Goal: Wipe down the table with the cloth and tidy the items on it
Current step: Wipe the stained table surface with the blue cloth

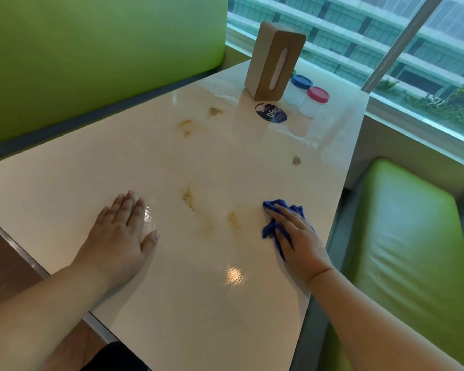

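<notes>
Blue cloth (pixel 269 230) is pressed by the flat right hand (pixel 298 238) near the table (pixel 212 325) edge; the left hand (pixel 119 231) is spread flat, stains (pixel 187 196) between.

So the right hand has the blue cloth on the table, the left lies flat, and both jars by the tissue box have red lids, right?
Not both: the head view shows one red-lidded jar and one blue-lidded jar by the tissue box. The rest holds: right hand on the blue cloth, left hand flat on the table.
</notes>
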Available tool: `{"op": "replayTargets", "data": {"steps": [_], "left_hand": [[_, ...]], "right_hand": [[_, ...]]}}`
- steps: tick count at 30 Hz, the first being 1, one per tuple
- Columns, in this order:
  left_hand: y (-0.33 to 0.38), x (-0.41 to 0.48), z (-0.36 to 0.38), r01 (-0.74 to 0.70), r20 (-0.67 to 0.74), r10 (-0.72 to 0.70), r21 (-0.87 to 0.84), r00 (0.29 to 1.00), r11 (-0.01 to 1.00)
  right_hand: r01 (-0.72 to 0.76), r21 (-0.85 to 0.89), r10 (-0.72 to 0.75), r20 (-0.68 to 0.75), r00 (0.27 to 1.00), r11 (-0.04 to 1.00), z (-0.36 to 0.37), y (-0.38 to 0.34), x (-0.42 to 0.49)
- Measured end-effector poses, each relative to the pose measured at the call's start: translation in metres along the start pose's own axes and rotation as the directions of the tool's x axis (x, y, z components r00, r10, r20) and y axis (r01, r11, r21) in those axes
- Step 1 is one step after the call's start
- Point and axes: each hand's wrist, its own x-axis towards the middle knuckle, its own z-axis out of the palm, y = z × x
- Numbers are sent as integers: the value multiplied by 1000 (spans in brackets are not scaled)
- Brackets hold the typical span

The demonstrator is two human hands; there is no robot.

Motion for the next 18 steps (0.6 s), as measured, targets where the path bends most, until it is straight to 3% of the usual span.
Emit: {"op": "replayTargets", "data": {"steps": [3, 6, 9, 11, 14, 16, 18], "left_hand": [[1, 0, 0, -2, 1, 2, 6, 1000, 1000], [0, 0, 2, -8, -15, 8, 14, 1000, 1000], [-1, 0, 2, -3, -9, 3, 7, 1000, 1000], [-1, 0, 3, -2, -17, 2, 7, 1000, 1000], [-1, -1, 3, -3, -26, 3, 6, 1000, 1000], [-1, -1, 3, -7, -26, 7, 4, 1000, 1000], [-2, 0, 3, -8, -35, 8, 3, 999, 1000]], "right_hand": [[-225, -102, 225, -13, 974, 969, -1, 20, 7], [-505, -308, 554, 94, 827, 807, 1, 43, 35], [-547, -327, 614, 150, 775, 770, 5, 46, 65], [-490, -315, 558, 176, 811, 813, 10, 39, 76], [-228, -257, 286, 217, 933, 939, 10, 25, 68], [-30, -125, 50, 165, 985, 992, 3, 20, 49], [11, -51, -8, 62, 998, 999, -7, 31, 32]]}}
